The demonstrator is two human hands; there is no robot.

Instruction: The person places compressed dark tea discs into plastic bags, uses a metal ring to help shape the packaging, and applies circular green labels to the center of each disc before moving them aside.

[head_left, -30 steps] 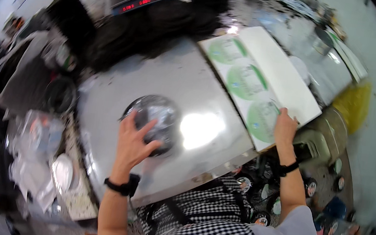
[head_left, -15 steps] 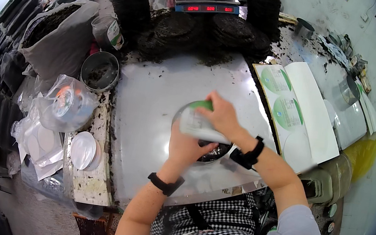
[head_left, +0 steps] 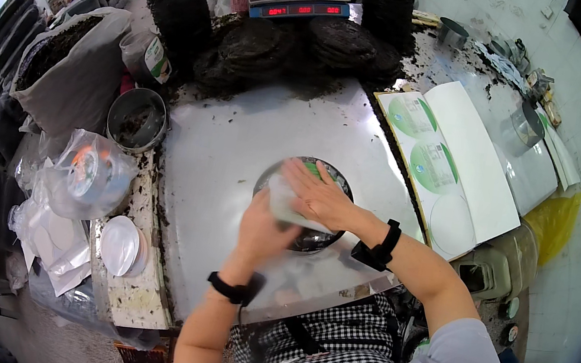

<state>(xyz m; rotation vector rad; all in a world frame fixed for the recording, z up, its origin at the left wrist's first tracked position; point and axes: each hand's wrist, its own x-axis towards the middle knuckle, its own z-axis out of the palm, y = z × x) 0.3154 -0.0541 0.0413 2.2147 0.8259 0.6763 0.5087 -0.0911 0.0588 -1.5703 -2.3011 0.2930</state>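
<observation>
A dark round disc in shiny clear wrapping [head_left: 312,242] lies on the pale work surface in front of me. On top of it is a white and green round label [head_left: 286,201], partly covered by my hands. My right hand [head_left: 320,196] lies flat across the label, its fingers stretched toward the far left. At the disc's near left edge is my left hand [head_left: 265,226], smeared by motion, so its fingers cannot be made out.
Stacks of dark pressed discs [head_left: 250,48] stand at the far edge, beside a digital scale [head_left: 297,8]. Green and white label sheets [head_left: 428,164] lie to the right. Leftward are a metal ring mould [head_left: 137,119], a bagged roll [head_left: 92,174] and white round labels [head_left: 120,246].
My right hand has gone from pinching the label's far edge to lying flat on it. The label has come down onto the disc. My left hand has shifted nearer and left.
</observation>
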